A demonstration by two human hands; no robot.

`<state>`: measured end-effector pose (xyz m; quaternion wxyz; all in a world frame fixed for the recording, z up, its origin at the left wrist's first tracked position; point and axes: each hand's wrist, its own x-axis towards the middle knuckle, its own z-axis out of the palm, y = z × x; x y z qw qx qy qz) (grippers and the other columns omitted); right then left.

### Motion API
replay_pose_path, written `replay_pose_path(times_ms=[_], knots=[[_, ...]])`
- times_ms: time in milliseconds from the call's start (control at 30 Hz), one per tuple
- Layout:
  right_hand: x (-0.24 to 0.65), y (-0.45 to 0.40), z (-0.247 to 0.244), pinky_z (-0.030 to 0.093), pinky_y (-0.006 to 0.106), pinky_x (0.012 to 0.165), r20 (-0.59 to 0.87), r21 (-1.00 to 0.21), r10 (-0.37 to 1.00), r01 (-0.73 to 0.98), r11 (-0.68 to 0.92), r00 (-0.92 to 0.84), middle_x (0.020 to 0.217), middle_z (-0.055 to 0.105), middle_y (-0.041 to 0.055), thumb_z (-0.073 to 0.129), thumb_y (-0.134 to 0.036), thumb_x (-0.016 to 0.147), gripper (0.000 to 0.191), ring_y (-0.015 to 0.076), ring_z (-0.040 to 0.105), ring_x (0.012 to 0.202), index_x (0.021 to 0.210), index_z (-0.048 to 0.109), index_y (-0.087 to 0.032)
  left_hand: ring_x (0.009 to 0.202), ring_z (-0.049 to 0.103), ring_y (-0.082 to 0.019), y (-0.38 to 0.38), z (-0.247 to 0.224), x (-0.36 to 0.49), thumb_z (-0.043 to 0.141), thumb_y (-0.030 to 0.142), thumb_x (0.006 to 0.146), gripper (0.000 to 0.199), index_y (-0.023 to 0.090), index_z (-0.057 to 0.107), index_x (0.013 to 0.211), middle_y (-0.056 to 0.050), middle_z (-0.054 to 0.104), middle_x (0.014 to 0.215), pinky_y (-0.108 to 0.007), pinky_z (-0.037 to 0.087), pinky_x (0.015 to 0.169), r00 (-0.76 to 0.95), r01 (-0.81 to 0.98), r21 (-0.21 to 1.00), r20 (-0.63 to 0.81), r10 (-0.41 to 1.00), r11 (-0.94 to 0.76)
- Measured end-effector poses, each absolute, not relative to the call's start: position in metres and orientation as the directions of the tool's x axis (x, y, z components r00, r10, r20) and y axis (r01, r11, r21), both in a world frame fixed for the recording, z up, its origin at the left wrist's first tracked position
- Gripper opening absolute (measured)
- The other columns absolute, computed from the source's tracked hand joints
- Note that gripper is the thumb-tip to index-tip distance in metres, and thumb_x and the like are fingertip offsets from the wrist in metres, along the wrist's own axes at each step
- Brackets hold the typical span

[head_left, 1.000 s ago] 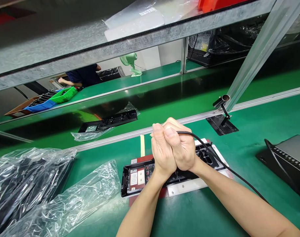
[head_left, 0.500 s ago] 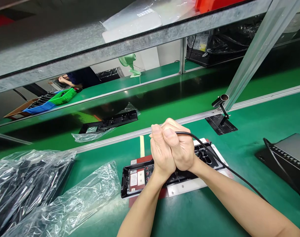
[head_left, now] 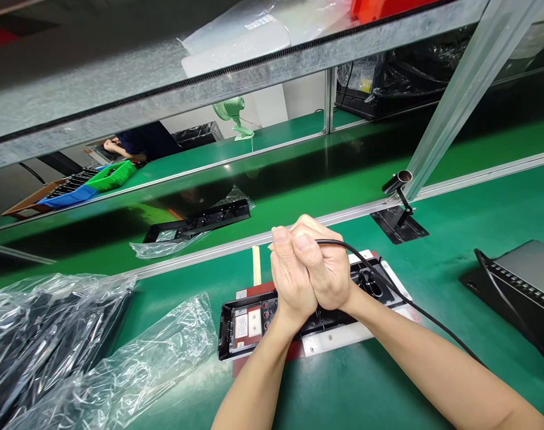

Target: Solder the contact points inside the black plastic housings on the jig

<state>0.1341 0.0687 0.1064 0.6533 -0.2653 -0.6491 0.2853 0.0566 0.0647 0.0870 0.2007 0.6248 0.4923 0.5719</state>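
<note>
Barely shifted since the earlier frame, the black cable [head_left: 415, 308] leaves the right hand's [head_left: 329, 269] closed grip above the black housing [head_left: 328, 318]. Pressed against it, the left hand [head_left: 293, 275] is clenched too, its contents hidden. Below, the housing lies on a red-and-white fixture [head_left: 343, 344] on the bench [head_left: 329, 388].

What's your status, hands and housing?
Left hand and right hand clasped, black cable in grip; black housing below, middle hidden; cable crossing over its right end.
</note>
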Motion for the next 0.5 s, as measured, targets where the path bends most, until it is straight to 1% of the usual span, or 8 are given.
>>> replay_pose_path(times_ms=[133,300,500], knots=[[0.1336,0.0688,0.1058,0.049,0.039,0.071,0.689,-0.724,0.725,-0.043,0.689,0.003,0.069,0.049,0.0033,0.044,-0.033,0.106,0.043,0.0208,0.057,0.078,0.065,0.053,-0.022,0.057,0.058,-0.019,0.0639,0.0893,0.0570,0.021,0.060,0.106,0.060,0.017,0.059,0.089,-0.005,0.054,0.064,-0.037,0.054,0.058,-0.164,0.424,0.791,0.546,0.821,-0.441],[0.1329,0.0694,0.1043,0.049,0.038,0.071,0.686,-0.726,0.728,-0.064,0.685,0.017,0.072,0.051,0.0033,0.046,-0.034,0.105,0.042,0.0193,0.057,0.077,0.066,0.052,-0.021,0.062,0.060,-0.018,0.0623,0.0947,0.0580,0.021,0.055,0.108,0.058,0.019,0.057,0.081,-0.007,0.059,0.068,-0.035,0.055,0.063,-0.145,0.394,0.788,0.561,0.815,-0.473],[0.1334,0.0700,0.1034,0.049,0.038,0.071,0.698,-0.715,0.716,-0.046,0.698,0.006,0.069,0.049,0.0025,0.044,-0.033,0.106,0.043,0.0198,0.057,0.077,0.065,0.051,-0.022,0.051,0.051,-0.016,0.0643,0.0884,0.0571,0.028,0.058,0.107,0.053,0.019,0.057,0.085,-0.002,0.049,0.061,-0.034,0.047,0.051,-0.194,0.359,0.815,0.542,0.818,-0.454]])
